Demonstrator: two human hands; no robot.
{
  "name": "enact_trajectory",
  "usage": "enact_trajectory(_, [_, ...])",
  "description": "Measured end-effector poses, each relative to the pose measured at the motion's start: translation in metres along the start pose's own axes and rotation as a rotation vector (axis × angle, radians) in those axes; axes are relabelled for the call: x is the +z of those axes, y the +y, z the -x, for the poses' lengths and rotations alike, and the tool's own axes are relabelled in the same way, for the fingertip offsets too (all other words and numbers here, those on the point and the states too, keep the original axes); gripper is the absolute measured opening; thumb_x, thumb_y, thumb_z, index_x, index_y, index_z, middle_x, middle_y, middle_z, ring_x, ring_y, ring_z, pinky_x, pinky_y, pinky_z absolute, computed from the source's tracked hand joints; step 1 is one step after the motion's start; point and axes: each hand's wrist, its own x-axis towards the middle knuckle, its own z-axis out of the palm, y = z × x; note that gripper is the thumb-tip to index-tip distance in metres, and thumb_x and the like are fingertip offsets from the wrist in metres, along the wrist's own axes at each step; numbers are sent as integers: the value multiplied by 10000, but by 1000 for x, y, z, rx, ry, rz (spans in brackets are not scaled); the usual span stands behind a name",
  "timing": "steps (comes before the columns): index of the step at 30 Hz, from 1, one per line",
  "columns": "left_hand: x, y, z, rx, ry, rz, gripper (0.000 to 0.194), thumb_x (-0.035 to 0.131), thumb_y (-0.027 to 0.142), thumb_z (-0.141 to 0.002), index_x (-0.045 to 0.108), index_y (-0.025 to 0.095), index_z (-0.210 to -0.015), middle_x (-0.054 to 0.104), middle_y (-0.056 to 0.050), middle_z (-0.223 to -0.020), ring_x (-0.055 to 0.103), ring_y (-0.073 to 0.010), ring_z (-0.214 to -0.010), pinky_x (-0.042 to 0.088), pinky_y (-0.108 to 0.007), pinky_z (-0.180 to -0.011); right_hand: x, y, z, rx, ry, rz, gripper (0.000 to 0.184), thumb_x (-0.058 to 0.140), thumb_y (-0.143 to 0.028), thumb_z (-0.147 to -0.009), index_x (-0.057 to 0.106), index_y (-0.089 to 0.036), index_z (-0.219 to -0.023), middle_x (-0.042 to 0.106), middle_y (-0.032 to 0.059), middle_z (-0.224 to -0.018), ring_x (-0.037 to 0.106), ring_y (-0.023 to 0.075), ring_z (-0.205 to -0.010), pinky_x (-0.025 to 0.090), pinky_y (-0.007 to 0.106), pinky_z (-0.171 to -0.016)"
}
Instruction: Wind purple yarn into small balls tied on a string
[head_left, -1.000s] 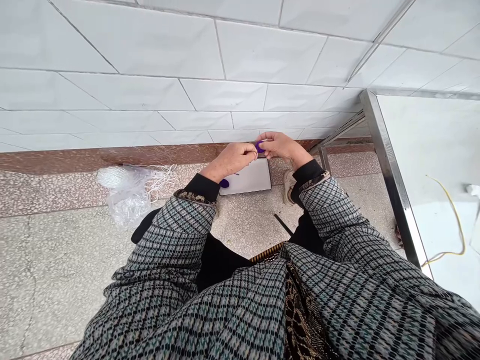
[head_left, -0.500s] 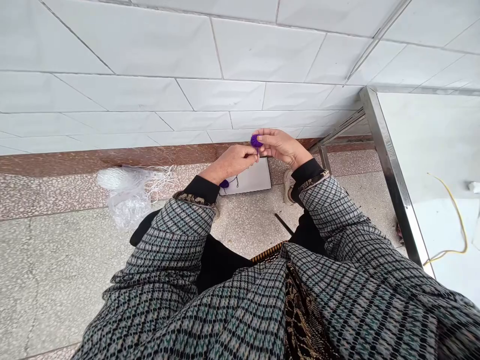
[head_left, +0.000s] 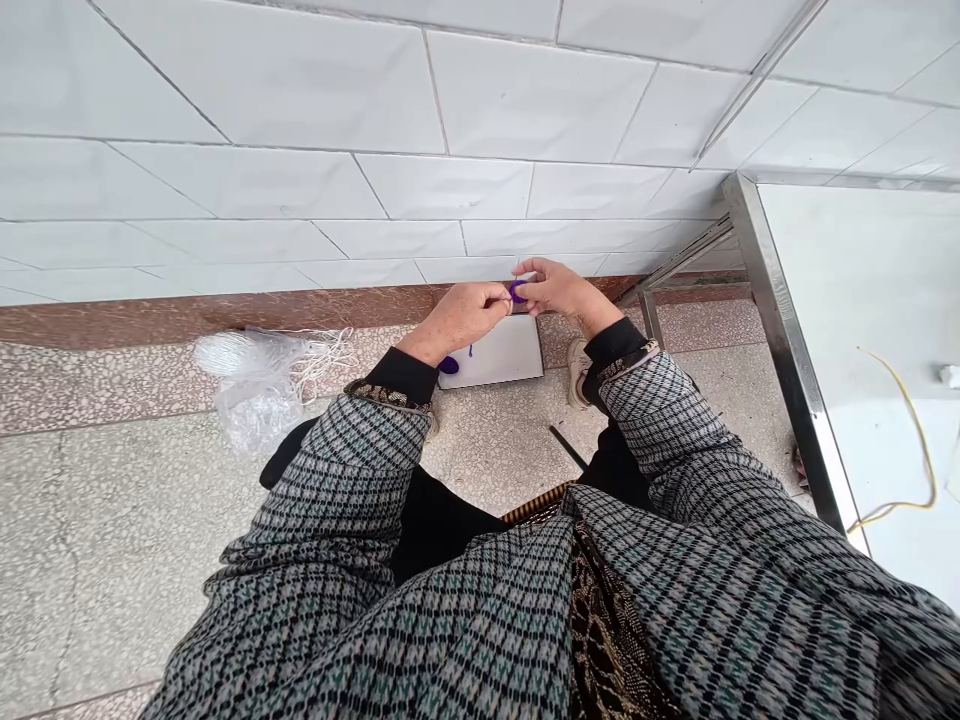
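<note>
Over the white tray (head_left: 498,356), both hands meet around a small round purple yarn piece (head_left: 517,291). My right hand (head_left: 559,288) has its thumb and fingers closed on the piece, hiding part of it. Thumb and forefinger of my left hand (head_left: 466,315) pinch at the piece's left side; what lies between those fingertips is too small to make out. Below the left wrist, a purple yarn ball (head_left: 448,366) rests at the tray's left end, with a short strand of purple yarn (head_left: 471,351) near it.
A clear plastic bag (head_left: 259,405) and white cord (head_left: 322,360) lie on the speckled floor at left. A dark stick (head_left: 568,447) lies between my legs. On the right stands a metal-framed table (head_left: 787,360) bearing a yellow cord (head_left: 915,430). A tiled wall (head_left: 450,190) rises ahead.
The purple piece has turned and shows less of its face, with the right fingers covering more of it. My left hand has shifted slightly up. The strand over the tray has changed shape.
</note>
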Motion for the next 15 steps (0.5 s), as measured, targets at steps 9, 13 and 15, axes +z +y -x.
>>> enact_trajectory(9, [9,-5,-2,56,-151,-55,193,523,255,-815,652,158,-707,576,2,-639,452,-120,-596,332,-267,-630,-3,-11,8,40,-66,-345,104,657,-100,-892,566,-148,-901,624,-35,-660,574,47,-505,494,145,-528])
enact_trajectory(13, [3,-9,-4,-36,-86,-67,229,525,272,-833,713,148,-791,603,-10,-654,473,-129,-595,345,-273,-621,-9,-15,16,29,-257,-151,125,689,-52,-829,603,-133,-871,619,-32,-648,543,50,-504,466,153,-496])
enact_trajectory(15, [0,-8,-4,-69,-44,-67,241,511,251,-830,723,140,-797,615,-17,-654,479,-130,-594,351,-274,-621,-9,-13,17,32,-332,28,155,713,-7,-776,625,-124,-823,619,-26,-641,526,50,-502,435,152,-468])
